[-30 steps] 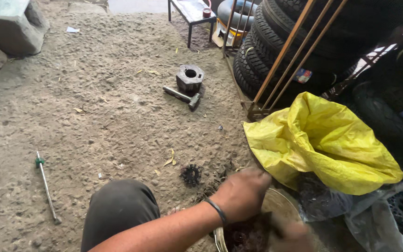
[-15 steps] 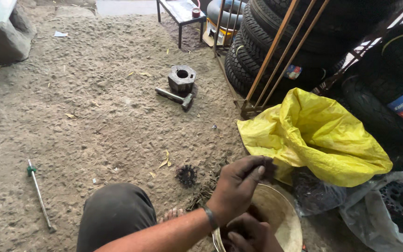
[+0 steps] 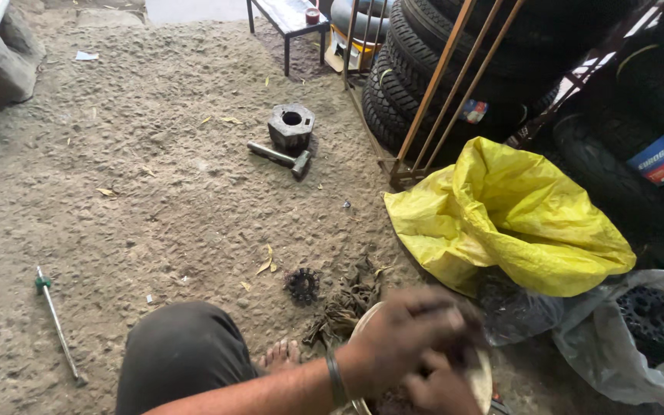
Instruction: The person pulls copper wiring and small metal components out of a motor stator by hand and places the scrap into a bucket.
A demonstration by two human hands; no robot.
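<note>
Both hands over the round bowl (image 3: pixel 486 376) at frame bottom, on the ground just below the yellow bag (image 3: pixel 509 215). Left hand (image 3: pixel 405 338) on top, fingers curled shut around something dark, blurred, can't tell what. Right hand (image 3: pixel 439 392) beneath it, grip unreadable. Bowl has no long axis, mouth faces up. Versus half a second ago: left hand dropped lower, fingers now curled in. Small sprocket (image 3: pixel 301 286) unmoved.

Rough dirt floor (image 3: pixel 155 177), stacked tyres (image 3: pixel 424 69)
</note>
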